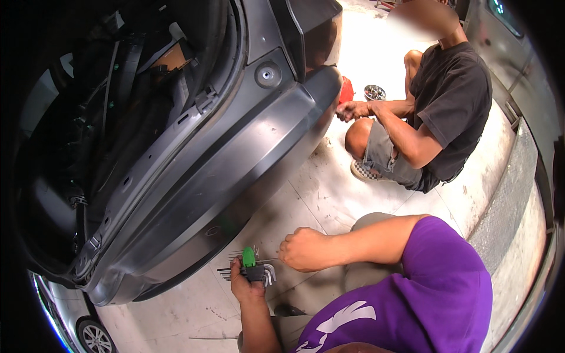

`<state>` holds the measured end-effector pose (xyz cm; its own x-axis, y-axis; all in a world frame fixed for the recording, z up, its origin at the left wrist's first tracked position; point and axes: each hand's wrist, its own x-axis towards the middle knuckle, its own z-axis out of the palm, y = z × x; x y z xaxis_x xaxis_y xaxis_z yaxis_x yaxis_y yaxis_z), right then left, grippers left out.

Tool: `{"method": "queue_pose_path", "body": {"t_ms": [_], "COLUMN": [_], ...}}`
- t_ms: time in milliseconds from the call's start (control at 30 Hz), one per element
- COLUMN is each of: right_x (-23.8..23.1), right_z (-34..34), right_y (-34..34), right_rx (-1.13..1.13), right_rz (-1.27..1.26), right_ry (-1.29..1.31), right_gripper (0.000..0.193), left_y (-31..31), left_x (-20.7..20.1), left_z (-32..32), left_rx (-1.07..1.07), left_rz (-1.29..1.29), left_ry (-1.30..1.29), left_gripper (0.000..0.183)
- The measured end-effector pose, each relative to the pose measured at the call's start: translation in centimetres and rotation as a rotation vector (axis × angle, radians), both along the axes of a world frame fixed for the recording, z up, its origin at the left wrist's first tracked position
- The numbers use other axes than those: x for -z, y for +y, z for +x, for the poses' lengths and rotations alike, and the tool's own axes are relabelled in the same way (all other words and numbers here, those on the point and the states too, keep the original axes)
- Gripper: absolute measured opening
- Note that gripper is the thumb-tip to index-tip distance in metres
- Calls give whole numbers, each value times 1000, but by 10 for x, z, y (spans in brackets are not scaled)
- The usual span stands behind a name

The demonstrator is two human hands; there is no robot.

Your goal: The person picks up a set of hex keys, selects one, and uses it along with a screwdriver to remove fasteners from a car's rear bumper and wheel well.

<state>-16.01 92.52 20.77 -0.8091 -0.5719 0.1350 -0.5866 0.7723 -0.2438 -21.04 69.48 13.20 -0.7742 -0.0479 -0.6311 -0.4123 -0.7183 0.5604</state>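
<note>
My left hand [243, 285] is closed around a hex key set [255, 272]. Its holder is black, a green piece [249, 256] stands up from it, and several bent metal keys stick out at the sides. Just to the right, my right hand [303, 249] is curled into a fist at about the same height. A thin rod runs from the set toward this fist; the fingers hide whether they grip it. Both hands are in front of the dark grey rear bumper [235, 159] of a car, apart from it.
The car's rear opening is dark, with loose parts inside. Ahead on the right, a co-worker [453, 112] squats by the bumper corner, hands near a red object [346, 91]. A bowl of small metal parts [374, 92] sits on the tiled floor [294, 206]. Another car's wheel [95, 337] shows lower left.
</note>
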Motion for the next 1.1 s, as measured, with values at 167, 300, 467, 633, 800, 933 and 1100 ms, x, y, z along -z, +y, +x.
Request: {"method": "queue_pose_path", "body": {"t_ms": [167, 300, 467, 633, 800, 933, 1100], "right_x": [-36, -79, -203, -300, -335, -345, -345], "right_z": [16, 24, -4, -68, -115, -134, -145], "right_y": [23, 76, 128, 180, 197, 196, 196], "right_rx": [49, 96, 521, 752, 837, 891, 953], "right_rz": [-41, -475, -507, -466, -392, -370, -338], "right_ry": [-306, -407, 116, 534, 673, 634, 646], "right_gripper": [13, 18, 26, 32, 35, 34, 34], "left_y": [-9, -16, -14, -8, -9, -15, -16], "left_x": [0, 4, -13, 1, -14, -9, -4], "left_z": [8, 9, 13, 6, 5, 2, 2], "left_rx": [50, 7, 51, 77, 75, 78, 80], "left_rz": [9, 21, 12, 12, 11, 16, 29], "left_ry": [-9, -22, -14, 5, 13, 26, 38], "left_gripper": [5, 4, 2, 3, 3, 4, 6]}}
